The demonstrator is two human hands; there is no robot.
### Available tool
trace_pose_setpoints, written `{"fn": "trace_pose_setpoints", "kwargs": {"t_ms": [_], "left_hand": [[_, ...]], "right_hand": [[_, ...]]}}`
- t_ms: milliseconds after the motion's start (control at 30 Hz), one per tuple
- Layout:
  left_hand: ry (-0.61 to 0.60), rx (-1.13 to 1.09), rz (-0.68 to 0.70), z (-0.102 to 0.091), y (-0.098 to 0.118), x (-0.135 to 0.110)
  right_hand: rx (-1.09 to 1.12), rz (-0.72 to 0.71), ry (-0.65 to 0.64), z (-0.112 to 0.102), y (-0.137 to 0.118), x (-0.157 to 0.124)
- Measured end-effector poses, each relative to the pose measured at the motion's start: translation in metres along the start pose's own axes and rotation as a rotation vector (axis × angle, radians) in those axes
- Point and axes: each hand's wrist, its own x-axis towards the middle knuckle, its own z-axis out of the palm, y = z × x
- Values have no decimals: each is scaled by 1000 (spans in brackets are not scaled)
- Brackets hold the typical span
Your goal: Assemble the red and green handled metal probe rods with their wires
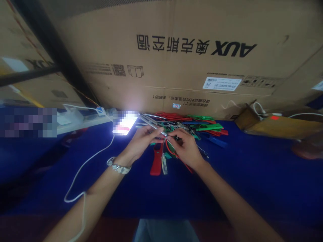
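Observation:
My left hand (141,141), with a banded watch (118,166) on its wrist, is closed round a slim silver metal rod (151,125). The rod slants from the upper left down to the fingers of my right hand (186,146), which pinch its near end. Just below my hands lie a flat red handle (156,162) and a small clear-handled tool (164,164). Behind them spreads a tangled heap of red strips (174,116), green handles (210,127) and thin metal pieces. My fingers hide part of the heap.
A brightly lit phone (125,124) stands left of the heap, and a white cable (83,164) curves across my left forearm. A large cardboard box (176,74) rises behind the blue cloth (252,174). To the right is a smaller brown box (282,129).

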Motion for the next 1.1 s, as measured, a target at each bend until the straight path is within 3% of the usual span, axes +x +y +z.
{"fn": "trace_pose_setpoints", "kwargs": {"t_ms": [300,467,800,1100], "left_hand": [[-71,82,-69,-8,4,2],[-95,73,-113,-10,6,0],[-11,17,-94,-6,-3,3],[-8,-1,-69,-2,-3,3]], "right_hand": [[-170,-175,-69,-1,2,-3],[-257,-161,-106,-3,0,-4],[-357,-207,-38,-1,3,-4],[-353,-230,-12,-1,-2,-5]]}}
